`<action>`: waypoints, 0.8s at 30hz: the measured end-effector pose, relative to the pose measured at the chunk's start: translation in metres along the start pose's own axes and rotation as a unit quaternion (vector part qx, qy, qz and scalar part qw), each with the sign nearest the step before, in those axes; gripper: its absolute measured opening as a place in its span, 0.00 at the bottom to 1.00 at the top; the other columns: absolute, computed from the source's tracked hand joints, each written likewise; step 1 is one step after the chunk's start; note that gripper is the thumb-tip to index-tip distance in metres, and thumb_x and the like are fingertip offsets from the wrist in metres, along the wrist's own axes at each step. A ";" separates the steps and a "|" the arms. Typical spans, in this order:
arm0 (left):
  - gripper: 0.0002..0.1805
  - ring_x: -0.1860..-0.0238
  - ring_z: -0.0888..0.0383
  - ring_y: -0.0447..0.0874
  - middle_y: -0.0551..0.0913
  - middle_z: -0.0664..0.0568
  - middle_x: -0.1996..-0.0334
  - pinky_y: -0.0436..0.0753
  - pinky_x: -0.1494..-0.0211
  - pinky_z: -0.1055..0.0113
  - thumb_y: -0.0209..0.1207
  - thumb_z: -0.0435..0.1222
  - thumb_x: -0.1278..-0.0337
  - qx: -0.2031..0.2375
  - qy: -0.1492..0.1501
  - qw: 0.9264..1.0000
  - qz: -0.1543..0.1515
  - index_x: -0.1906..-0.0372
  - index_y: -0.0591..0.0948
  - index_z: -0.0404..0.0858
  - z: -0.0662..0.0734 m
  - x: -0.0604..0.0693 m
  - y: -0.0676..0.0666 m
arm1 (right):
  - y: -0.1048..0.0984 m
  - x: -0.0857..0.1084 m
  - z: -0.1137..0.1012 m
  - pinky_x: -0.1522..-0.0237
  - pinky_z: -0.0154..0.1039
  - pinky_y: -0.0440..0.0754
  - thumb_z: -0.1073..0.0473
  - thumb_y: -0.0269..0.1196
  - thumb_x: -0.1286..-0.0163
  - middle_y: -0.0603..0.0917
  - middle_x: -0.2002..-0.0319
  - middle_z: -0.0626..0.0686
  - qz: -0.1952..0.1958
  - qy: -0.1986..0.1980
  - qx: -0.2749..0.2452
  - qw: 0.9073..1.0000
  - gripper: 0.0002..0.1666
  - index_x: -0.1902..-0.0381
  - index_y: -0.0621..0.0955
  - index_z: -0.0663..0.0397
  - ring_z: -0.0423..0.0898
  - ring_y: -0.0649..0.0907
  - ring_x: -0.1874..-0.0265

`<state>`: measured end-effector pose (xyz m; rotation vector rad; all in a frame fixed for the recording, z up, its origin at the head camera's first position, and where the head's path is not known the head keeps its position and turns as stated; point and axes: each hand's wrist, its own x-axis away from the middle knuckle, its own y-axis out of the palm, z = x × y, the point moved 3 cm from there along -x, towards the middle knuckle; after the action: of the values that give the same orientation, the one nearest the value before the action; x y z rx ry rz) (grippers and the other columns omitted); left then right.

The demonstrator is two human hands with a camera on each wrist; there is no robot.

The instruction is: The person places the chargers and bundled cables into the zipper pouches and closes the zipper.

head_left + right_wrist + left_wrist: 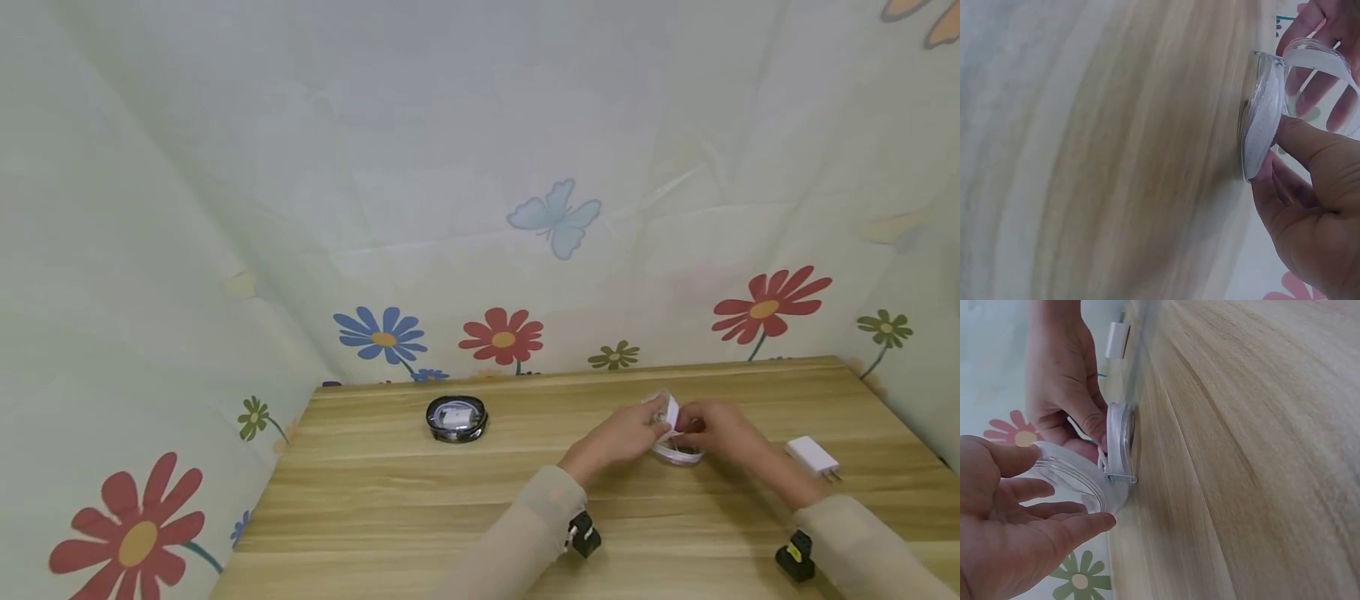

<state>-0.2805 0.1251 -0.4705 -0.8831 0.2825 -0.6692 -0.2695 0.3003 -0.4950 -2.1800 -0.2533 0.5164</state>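
Our left hand point(1010, 525) holds the raised lid point(1069, 457) of the clear case in its fingers; our right hand's point(1063, 369) fingers pinch its base point(1117, 434). Opening looks done, closing not yet; the white charger point(812, 456) lies outside, right of our right fingers.

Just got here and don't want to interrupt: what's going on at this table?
A person has a clear, white-trimmed round case open on the wooden table. The left hand holds its raised lid, while the right hand grips the edge of the lower half. A white plug lies loose over on the right. Further left sits a black-trimmed round case with another white plug visible in it.
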 end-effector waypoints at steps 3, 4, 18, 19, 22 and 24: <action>0.29 0.28 0.62 0.66 0.67 0.55 0.26 0.68 0.29 0.71 0.49 0.47 0.21 0.002 0.003 1.000 -0.002 0.21 0.63 0.46 0.001 -0.002 0.002 | -0.001 0.002 0.001 0.73 0.32 0.78 0.64 0.77 0.44 0.85 0.74 0.42 0.006 0.011 0.008 1.000 0.11 0.75 0.83 0.50 0.32 0.79 0.73; 0.29 0.28 0.62 0.66 0.68 0.55 0.26 0.68 0.29 0.71 0.49 0.46 0.21 0.002 0.003 1.000 -0.002 0.21 0.64 0.46 0.002 -0.002 0.002 | -0.001 0.003 0.001 0.73 0.32 0.78 0.64 0.77 0.44 0.85 0.73 0.43 0.007 0.015 0.013 1.000 0.11 0.75 0.83 0.49 0.32 0.80 0.73; 0.29 0.28 0.60 0.67 0.72 0.53 0.29 0.65 0.27 0.71 0.52 0.43 0.23 -0.029 0.018 0.999 0.020 0.23 0.67 0.42 0.008 -0.004 0.010 | -0.045 0.032 0.003 0.57 0.49 0.87 0.66 0.68 0.32 0.87 0.53 0.58 0.023 0.017 0.022 0.999 0.10 0.53 0.86 0.61 0.58 0.86 0.55; 0.29 0.28 0.60 0.67 0.73 0.52 0.29 0.65 0.27 0.71 0.53 0.43 0.24 -0.030 0.018 0.999 0.022 0.24 0.68 0.41 0.009 -0.003 0.010 | -0.049 0.035 0.005 0.58 0.49 0.87 0.66 0.68 0.32 0.87 0.53 0.59 0.029 0.019 0.032 0.999 0.10 0.53 0.86 0.61 0.60 0.86 0.55; 0.28 0.28 0.60 0.67 0.73 0.52 0.29 0.65 0.27 0.71 0.54 0.42 0.24 -0.031 0.014 0.999 0.026 0.24 0.68 0.41 0.010 -0.001 0.010 | -0.057 0.042 0.012 0.60 0.52 0.87 0.66 0.68 0.33 0.87 0.55 0.61 0.035 0.031 0.062 0.997 0.10 0.53 0.86 0.62 0.63 0.86 0.55; 0.28 0.28 0.61 0.67 0.73 0.52 0.29 0.64 0.27 0.72 0.54 0.41 0.24 -0.032 0.014 0.999 0.028 0.24 0.68 0.40 0.011 0.000 0.010 | -0.061 0.047 0.016 0.59 0.55 0.87 0.66 0.69 0.33 0.87 0.54 0.62 0.030 0.042 0.087 0.995 0.11 0.54 0.86 0.62 0.65 0.85 0.54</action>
<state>-0.2709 0.1364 -0.4713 -0.9239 0.3530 -0.6239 -0.2350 0.3653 -0.4684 -2.0395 -0.0933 0.4623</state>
